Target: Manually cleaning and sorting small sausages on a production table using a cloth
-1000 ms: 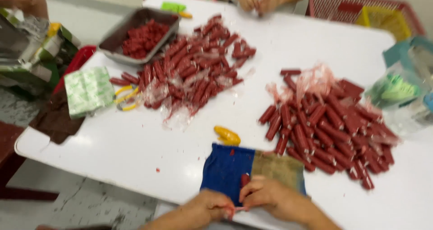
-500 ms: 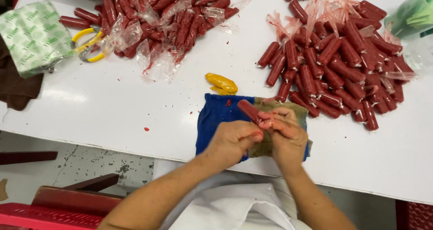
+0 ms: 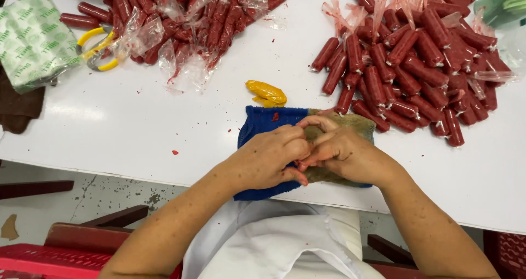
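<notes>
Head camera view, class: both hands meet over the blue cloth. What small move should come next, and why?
Probably part the left hand and right hand slightly: they press together over the blue cloth, hiding whatever they pinch, with the sausage pile close by.

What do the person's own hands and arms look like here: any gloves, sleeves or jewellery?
Both the left hand and the right hand are bare: no gloves, and no rings or watch that show. The forearms are uncovered, no sleeves reaching them. A white garment covers the body below.

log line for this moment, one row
left hand + right hand: pressed together, contents hidden | under: blue cloth towel | beside: pile of red sausages | surface: white table
</notes>
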